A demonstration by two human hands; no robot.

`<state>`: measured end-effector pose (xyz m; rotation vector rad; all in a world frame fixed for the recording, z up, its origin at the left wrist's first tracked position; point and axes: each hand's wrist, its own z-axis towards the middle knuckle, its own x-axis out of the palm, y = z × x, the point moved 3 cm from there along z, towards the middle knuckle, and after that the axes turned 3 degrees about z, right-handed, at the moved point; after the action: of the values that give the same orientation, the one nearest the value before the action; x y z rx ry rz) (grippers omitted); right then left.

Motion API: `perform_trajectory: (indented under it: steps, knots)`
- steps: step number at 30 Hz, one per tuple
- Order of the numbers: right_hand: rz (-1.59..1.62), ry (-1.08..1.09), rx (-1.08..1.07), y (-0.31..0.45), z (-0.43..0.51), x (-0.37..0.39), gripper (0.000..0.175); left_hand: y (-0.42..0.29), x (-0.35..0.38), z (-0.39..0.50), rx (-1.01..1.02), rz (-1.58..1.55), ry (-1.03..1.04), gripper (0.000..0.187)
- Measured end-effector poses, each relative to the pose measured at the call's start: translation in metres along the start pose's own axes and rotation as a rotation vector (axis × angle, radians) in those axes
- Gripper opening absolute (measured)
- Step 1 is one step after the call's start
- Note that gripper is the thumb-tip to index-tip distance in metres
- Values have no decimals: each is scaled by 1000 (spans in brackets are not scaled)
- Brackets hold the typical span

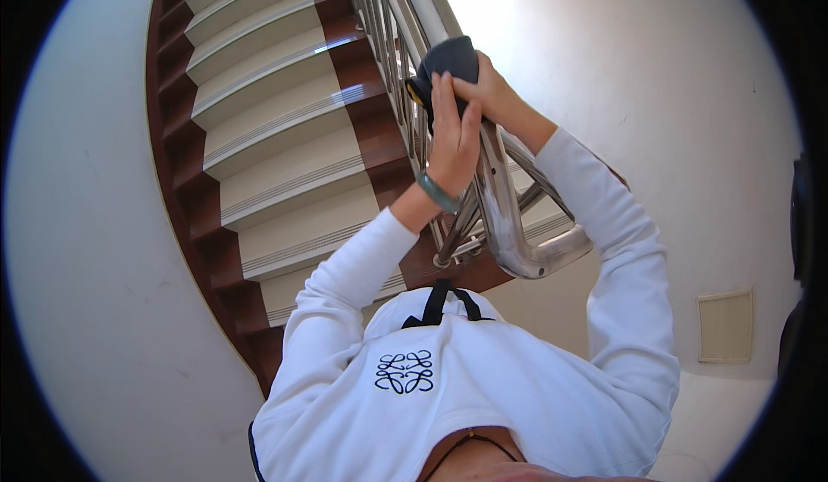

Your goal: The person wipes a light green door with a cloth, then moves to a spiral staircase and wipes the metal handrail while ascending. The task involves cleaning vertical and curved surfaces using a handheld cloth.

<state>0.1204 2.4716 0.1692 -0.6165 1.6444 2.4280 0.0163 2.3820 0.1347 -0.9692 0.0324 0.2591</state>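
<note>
A dark grey cloth (pixel 451 60) with a bit of yellow at its edge is wrapped over the thick metal handrail (pixel 497 188) of a staircase. My right hand (pixel 501 91) grips the cloth from the right side of the rail. Against the cloth's near left side lies my left hand (pixel 455 139), its fingers extended up the rail and pressed on the fabric. A green bangle (pixel 437 193) is on my left wrist. Below my hands the handrail bends round in a polished curve.
Stairs (pixel 291 152) with pale treads and dark red borders rise at the left, beside metal balusters (pixel 388 49). White walls stand on both sides. A beige vent panel (pixel 724 327) is on the right, near dark objects at the picture's rim.
</note>
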Motion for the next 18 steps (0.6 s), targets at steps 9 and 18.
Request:
perform_trajectory:
  steps: [9, 18]
  knots:
    - [5, -18, 37, 4, 178, 2, 90, 53, -17, 195, -18, -250, -118, 74]
    - [-79, -75, -49, 32, 165, 11, 84, 68, -38, 219, -228, -437, -70, 62]
